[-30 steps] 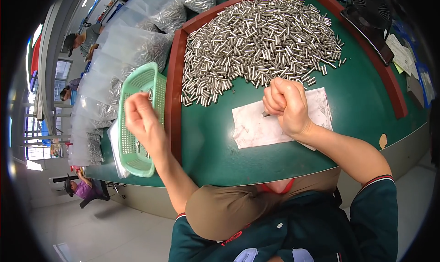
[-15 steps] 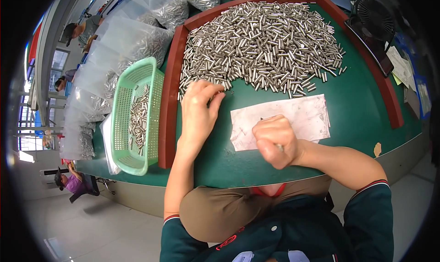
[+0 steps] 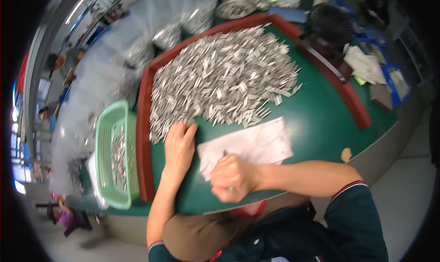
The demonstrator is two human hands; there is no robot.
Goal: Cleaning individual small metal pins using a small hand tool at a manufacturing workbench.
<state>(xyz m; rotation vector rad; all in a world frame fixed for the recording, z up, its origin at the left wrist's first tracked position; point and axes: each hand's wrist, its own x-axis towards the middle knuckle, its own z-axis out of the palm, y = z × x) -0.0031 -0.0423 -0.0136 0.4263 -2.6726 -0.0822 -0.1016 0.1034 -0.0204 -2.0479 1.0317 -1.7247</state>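
A broad heap of short metal pins [image 3: 224, 78] lies on the green tabletop, blurred in this frame. My left hand [image 3: 178, 147] reaches to the heap's near left edge, its fingers bent down and their tips hidden. Over the near edge of a stained white cloth [image 3: 259, 145], my right hand [image 3: 233, 177] is closed in a fist. A small grey metal end shows within that fist, looking like a pin. A dark speck or tip lies on the cloth just beyond the fist.
Dark red rails [image 3: 145, 138] border the heap. Left of them stands a green plastic basket [image 3: 104, 156] holding some pins. Clear bags of metal parts [image 3: 197, 19] line the far left. A black fan [image 3: 327, 21] and papers [image 3: 364, 64] sit at the right. Other people are farther left.
The whole view has shifted, so the table sits lower and farther left, and it is blurred. My right fist sits slightly nearer me over the cloth. My left hand stays at the heap's edge.
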